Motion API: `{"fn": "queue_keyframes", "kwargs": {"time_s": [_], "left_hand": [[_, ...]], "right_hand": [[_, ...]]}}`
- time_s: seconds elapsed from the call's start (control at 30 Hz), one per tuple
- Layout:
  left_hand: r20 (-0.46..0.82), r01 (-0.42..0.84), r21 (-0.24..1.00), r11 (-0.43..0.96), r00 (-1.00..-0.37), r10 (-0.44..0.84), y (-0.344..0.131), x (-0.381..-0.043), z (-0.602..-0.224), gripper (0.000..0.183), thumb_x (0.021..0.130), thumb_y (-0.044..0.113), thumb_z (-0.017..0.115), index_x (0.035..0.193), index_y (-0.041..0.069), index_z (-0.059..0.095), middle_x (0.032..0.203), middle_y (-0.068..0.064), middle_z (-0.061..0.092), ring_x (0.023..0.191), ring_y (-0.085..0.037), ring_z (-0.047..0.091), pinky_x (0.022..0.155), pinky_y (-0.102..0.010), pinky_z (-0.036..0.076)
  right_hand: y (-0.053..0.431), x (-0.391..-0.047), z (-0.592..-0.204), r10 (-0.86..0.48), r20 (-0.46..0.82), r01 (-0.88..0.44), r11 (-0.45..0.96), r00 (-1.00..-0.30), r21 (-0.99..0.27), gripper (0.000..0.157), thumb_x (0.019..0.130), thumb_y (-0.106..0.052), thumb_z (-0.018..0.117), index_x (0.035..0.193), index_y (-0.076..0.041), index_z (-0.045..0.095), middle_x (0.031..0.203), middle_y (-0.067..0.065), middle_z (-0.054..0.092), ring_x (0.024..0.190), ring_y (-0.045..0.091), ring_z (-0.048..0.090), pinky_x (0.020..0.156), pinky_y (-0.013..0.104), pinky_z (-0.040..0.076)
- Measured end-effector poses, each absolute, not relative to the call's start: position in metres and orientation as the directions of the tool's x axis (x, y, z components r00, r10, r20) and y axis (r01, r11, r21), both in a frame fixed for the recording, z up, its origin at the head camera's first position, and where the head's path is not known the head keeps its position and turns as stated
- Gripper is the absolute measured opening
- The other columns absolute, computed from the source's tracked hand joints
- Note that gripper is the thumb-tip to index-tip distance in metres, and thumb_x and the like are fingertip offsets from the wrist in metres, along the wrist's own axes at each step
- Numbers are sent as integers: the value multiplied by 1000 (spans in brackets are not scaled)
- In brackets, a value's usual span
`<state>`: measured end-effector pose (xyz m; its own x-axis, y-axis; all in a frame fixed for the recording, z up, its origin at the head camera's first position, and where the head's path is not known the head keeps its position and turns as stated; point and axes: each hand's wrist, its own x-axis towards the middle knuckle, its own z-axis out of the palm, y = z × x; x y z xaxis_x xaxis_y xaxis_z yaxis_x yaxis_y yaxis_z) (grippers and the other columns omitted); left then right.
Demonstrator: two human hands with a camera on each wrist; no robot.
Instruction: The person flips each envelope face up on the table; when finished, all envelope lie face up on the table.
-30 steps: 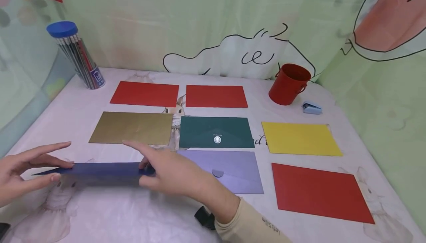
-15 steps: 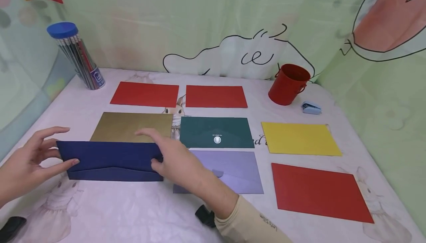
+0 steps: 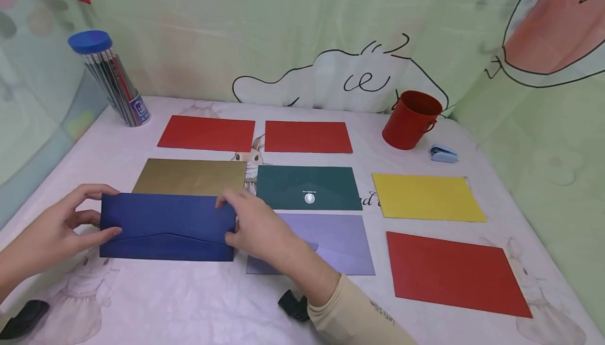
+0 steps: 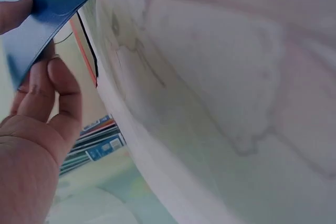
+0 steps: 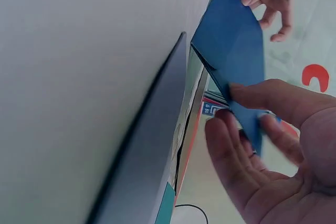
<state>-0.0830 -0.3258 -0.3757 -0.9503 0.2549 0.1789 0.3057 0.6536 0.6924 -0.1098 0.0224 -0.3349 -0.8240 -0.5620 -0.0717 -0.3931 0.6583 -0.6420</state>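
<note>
A dark blue envelope (image 3: 167, 219), flap side facing the head camera, is held up by both hands near the table's front left. At its left end my left hand (image 3: 71, 227) pinches it, thumb on the near face and fingers behind. My right hand (image 3: 264, 229) grips the other end between thumb and fingers. Seen from the right wrist, the envelope (image 5: 231, 35) stands tilted off the cloth. Partly covered behind it lies a gold envelope (image 3: 194, 177). Beneath my right forearm is a lavender envelope (image 3: 340, 240), with a green envelope (image 3: 309, 185) beyond it.
Two red envelopes (image 3: 208, 134) lie along the back. To the right are a yellow envelope (image 3: 427, 196) and a larger red envelope (image 3: 458, 274). A pencil jar (image 3: 115, 82), a red bucket (image 3: 410, 122) and a blue stapler (image 3: 443, 153) stand toward the back. Curtains surround the table.
From edge-on and low, the blue envelope has been raised and tilted to show its flap side, then shifted slightly right. Both hands moved with it, and the thumbs now press on its near face.
</note>
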Motion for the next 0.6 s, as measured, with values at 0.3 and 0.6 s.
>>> {"fn": "queue_keyframes", "kwargs": {"time_s": [0.3,0.6], "left_hand": [[-1,214,568,795,-965,261,-315,-94,-371,64,79,10,87,135,3,56,125,-24,50,79,-21,67,61,-23,54],[-58,230,471,851,-955,290,-314,-99,-371,59,78,16,88,129,2,64,116,-20,56,85,-22,58,60,-25,47]], "right_hand": [[23,-115,-341,-510,-171,-333,745,-843,-578,46,84,-9,79,127,-13,63,90,-4,60,72,8,55,69,22,47],[21,-117,-342,-531,-206,-372,775,-822,-511,43,85,-12,79,127,-13,68,95,-2,67,84,10,57,78,22,47]]}}
